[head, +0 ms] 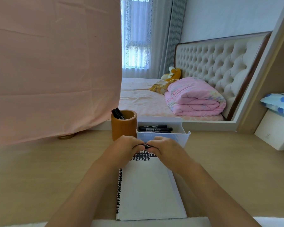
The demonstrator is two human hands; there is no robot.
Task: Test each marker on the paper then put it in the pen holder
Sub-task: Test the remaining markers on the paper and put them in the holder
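Both my hands meet over the far end of the white paper (149, 190), gripping one black marker (146, 146) between them; my left hand (127, 145) holds its left part and my right hand (164, 145) its right part. Only a short stretch of the marker shows between the fingers. Rows of black marks cover the paper's far end and left edge. The brown wooden pen holder (123, 126) stands just behind my left hand with two black markers (118, 113) upright in it. A white box (164, 136) behind my right hand holds three black markers (155, 128) lying flat.
The wooden desk (48, 169) stretches to both sides. A pink cloth (52, 68) hangs over the back left, with a round brass foot under it. A white box (275, 133) sits at the right edge. A mirror behind shows a bed.
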